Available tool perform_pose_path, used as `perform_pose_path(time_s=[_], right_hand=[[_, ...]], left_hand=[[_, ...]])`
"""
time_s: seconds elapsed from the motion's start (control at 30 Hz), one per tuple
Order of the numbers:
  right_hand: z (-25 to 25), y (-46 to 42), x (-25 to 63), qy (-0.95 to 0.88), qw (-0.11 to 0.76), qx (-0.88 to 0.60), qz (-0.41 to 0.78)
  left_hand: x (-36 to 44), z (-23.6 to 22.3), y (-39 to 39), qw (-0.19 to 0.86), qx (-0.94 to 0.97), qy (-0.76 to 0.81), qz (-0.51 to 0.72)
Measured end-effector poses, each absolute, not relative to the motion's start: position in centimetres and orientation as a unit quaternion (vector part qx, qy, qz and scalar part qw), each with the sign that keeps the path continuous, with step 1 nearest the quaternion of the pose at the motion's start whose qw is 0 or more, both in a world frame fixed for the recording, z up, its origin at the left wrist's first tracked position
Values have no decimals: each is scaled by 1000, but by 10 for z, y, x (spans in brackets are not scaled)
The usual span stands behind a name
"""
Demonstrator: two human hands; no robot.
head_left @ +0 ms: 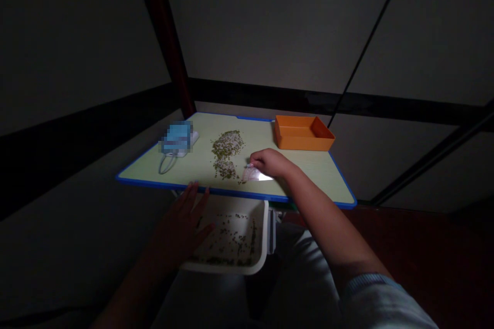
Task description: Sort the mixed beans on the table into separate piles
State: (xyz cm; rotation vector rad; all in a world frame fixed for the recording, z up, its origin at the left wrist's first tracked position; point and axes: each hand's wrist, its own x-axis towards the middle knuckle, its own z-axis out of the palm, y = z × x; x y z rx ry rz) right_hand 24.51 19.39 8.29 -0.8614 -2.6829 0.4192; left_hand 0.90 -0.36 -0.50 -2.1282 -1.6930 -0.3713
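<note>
The right hand (270, 162) is laid on a pale green tabletop (312, 167), its fingers held together and curled. A glossy sheet of paper or plastic (250, 174) lies at the fingertips, though whether it is pinched cannot be told in the dim light and glare. The left hand (180, 222) is spread, fingers apart, over a white tray (265, 229) below the table's blue edge (231, 193). Green mung beans (231, 240) are strewn inside that tray, and a heap of mung beans with paler grains (227, 148) lies on the table just beside the sheet. An orange tray (303, 133) stands farther off. Loose beans could be scattered if the sheet is dragged into the heap, and the white tray could be tipped if pressed on one side.
</note>
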Motion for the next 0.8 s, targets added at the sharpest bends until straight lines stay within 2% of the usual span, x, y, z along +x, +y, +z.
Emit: perform_pose_path(time_s=[0.5,0.8], right_hand=[[83,193,245,-928,136,-287,193],[86,193,247,-923,176,-291,182]], left_hand=[[12,-2,-4,191,-755,-614,-125],[10,-4,-4,190,-759,-610,-125]])
